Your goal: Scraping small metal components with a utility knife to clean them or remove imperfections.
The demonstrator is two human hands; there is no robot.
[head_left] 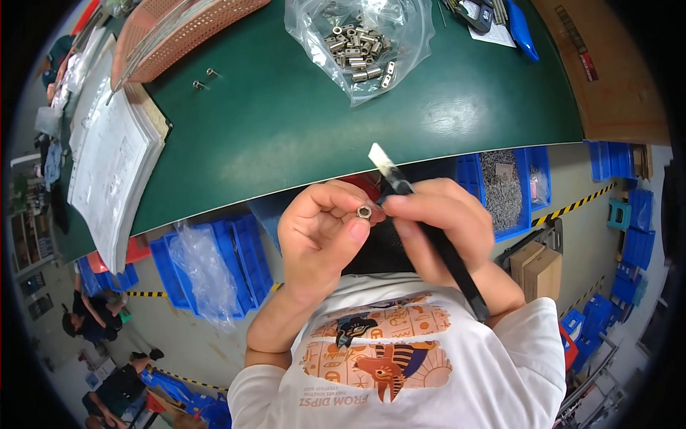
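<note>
Between the thumb and fingertips of my left hand (314, 239) is a small metal sleeve (364, 212), its round hole facing up. My right hand (450, 218) grips a black-handled utility knife (457, 268). The knife's bright blade points away from me over the near edge of the green table (286, 136), and its handle end reaches back toward my right forearm. My right fingertips are close beside the sleeve; whether they touch it I cannot tell. Beyond my hands, a clear plastic bag (314, 39) lies spread with many similar metal sleeves (361, 50) in it.
Two small metal parts (205, 79) lie near a pink perforated basket (168, 50) at left. A stack of papers (114, 157) hangs over the edge. A blue-handled tool (524, 32) lies far right. Below are blue bins (493, 214) and cardboard boxes (539, 272). Other people are at lower left.
</note>
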